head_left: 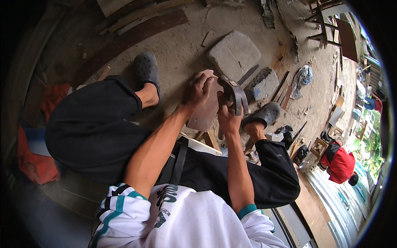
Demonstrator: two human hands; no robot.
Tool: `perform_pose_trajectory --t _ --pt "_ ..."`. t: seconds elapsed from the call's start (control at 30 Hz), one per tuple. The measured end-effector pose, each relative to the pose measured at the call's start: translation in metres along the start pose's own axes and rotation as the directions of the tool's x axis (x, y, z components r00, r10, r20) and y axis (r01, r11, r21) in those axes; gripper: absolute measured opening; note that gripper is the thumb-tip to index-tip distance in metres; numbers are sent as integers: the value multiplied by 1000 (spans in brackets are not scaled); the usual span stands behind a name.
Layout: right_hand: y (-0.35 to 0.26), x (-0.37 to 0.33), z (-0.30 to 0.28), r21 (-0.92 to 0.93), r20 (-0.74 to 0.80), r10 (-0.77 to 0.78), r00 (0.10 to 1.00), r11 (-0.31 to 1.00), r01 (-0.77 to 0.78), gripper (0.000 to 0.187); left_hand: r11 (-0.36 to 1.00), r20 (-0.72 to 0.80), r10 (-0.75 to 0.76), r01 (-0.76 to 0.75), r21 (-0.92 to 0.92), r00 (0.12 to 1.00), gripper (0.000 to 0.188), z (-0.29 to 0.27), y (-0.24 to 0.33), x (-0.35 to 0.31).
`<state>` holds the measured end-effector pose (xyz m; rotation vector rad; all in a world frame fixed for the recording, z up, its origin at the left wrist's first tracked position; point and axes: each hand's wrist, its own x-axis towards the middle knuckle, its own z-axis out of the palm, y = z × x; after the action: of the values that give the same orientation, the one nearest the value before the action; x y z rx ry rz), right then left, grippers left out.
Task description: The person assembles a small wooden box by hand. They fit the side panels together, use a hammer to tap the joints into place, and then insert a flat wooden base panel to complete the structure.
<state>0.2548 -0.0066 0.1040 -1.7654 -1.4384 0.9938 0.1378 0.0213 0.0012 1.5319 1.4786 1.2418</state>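
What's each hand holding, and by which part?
Right hand: a hammer, by its handle, which is largely hidden. Left hand: a brown board, at its far end.

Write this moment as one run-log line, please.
left hand: on brown board | right hand: gripping hammer | grey block: on ground

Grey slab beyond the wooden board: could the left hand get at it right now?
Probably yes: the left hand rests on the wooden board close to the grey slab, with nothing tall seen between; the hammer in the right hand sits off to the side.
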Motion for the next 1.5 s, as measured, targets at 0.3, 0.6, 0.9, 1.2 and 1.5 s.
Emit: perform_pose_trajectory --t 0.3,0.6,0.9,1.2,1.5 --pt "-23 0 5 -123 24 -48 999 991 51 27 998 -69 -21 25 59 997 16 0 9 2" --pt "-21 9 9 -178 -30 -236 971 957 227 24 995 -62 -74 78 68 995 16 3 9 1" --pt "-19 12 9 -225 -92 -375 922 910 348 21 997 -66 -39 43 65 997 15 5 0 -1" --pt "-19 11 5 -206 -5 -307 952 932 299 30 998 -64 -62 63 18 996 16 5 -1 -2" --pt "-27 13 5 -171 -33 -273 961 949 264 32 992 -36 -124 124 -7 992 18 3 4 -2"
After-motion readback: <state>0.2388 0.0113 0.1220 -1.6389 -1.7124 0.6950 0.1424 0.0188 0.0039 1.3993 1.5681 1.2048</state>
